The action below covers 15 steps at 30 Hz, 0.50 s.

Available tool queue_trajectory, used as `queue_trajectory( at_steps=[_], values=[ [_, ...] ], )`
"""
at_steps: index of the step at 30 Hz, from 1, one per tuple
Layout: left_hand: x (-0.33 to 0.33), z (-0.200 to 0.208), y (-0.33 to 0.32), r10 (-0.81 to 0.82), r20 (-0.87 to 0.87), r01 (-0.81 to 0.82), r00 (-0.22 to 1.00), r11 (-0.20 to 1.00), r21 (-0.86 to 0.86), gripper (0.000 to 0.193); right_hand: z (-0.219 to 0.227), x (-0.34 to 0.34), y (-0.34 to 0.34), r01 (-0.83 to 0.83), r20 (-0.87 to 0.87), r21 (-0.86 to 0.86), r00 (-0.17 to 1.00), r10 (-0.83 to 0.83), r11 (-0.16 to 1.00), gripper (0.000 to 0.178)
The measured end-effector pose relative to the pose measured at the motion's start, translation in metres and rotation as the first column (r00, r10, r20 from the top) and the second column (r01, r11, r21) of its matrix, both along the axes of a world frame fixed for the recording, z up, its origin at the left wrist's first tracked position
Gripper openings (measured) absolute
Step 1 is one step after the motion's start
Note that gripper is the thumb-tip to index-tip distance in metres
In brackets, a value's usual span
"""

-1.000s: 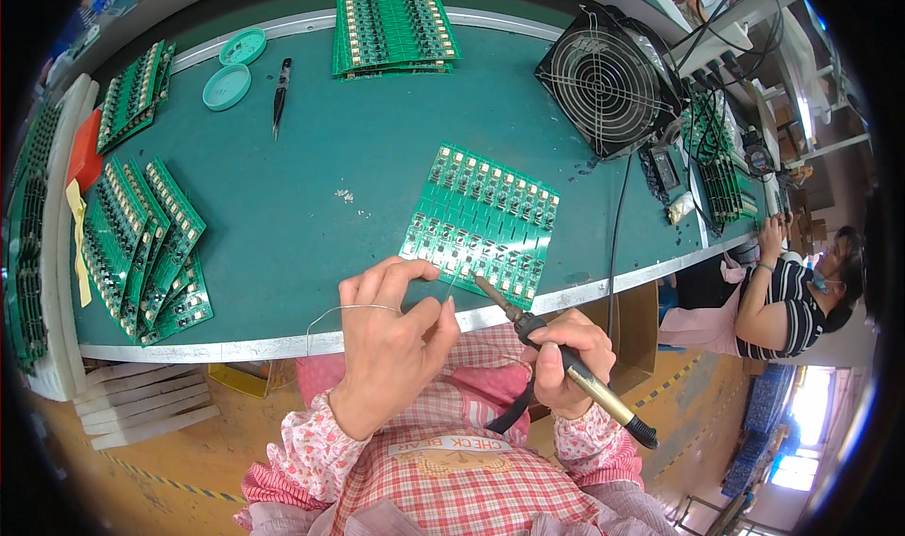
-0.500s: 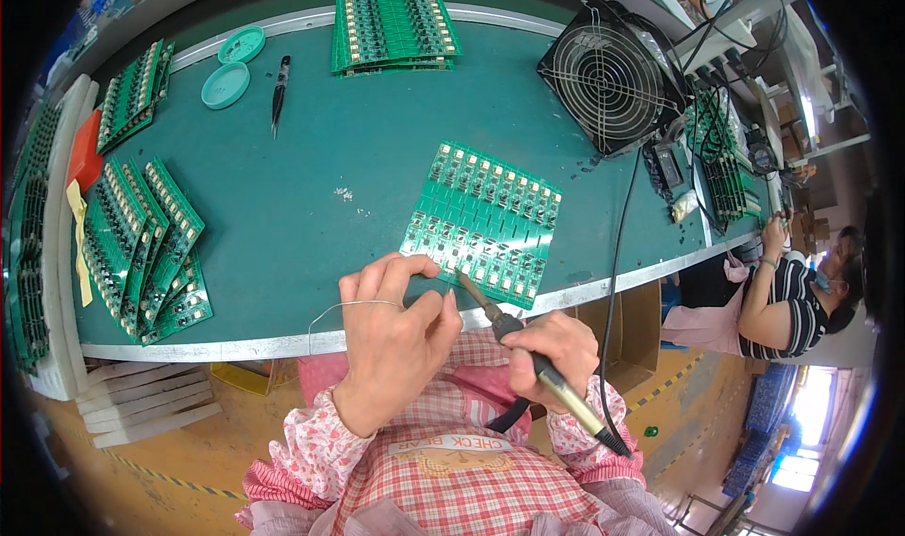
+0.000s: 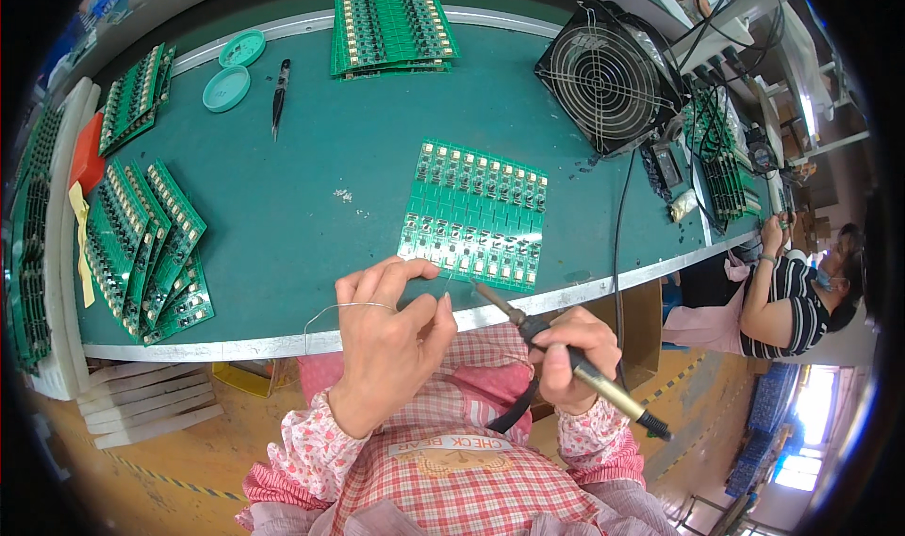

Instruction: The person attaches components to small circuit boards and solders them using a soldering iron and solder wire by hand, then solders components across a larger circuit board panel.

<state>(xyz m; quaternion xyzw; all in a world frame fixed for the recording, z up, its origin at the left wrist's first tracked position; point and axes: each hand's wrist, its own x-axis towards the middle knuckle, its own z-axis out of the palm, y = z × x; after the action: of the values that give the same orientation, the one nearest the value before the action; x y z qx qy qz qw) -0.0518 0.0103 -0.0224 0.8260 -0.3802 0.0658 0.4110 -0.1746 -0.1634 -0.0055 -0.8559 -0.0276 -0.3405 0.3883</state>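
Note:
A green circuit board panel (image 3: 478,206) with rows of small parts lies on the bench before me, near its front edge. At its lower left corner, my left hand (image 3: 391,333) touches it with the fingertips. Thin solder wire (image 3: 325,313) passes through that hand, which is closed on it; the wire's working end is hard to make out between finger and thumb. My right hand (image 3: 577,352) grips a soldering iron (image 3: 603,385) by its handle. The iron's tip points up and left, close to the board's lower edge; whether it touches is unclear.
Board stacks stand at the back (image 3: 391,32) and left (image 3: 141,244). Tweezers (image 3: 280,98) and a turquoise round dish (image 3: 226,88) lie back left. A black fan (image 3: 608,79) stands back right, with the iron's cable (image 3: 622,253) below. A co-worker (image 3: 787,300) sits at right.
My right hand and the soldering iron have moved right, drawing the tip back off the board's parts. The board has turned slightly counterclockwise. My left hand has barely shifted.

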Motion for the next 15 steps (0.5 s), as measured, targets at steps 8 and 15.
queue_trajectory(
  at_steps=[8, 15],
  values=[
    [-0.007, -0.001, -0.013, -0.006, 0.010, 0.006, 1.000, 1.000, 0.003, 0.016, -0.014, -0.009, 0.004, 0.176, -0.062, 0.258, 0.984, -0.166, 0.950, 0.012],
    [-0.007, -0.002, -0.017, 0.021, 0.043, -0.023, 0.999, 0.999, 0.046, 0.017, -0.019, -0.001, 0.001, 0.091, -0.008, 0.160, 0.996, -0.091, 0.983, 0.008]
  ],
)
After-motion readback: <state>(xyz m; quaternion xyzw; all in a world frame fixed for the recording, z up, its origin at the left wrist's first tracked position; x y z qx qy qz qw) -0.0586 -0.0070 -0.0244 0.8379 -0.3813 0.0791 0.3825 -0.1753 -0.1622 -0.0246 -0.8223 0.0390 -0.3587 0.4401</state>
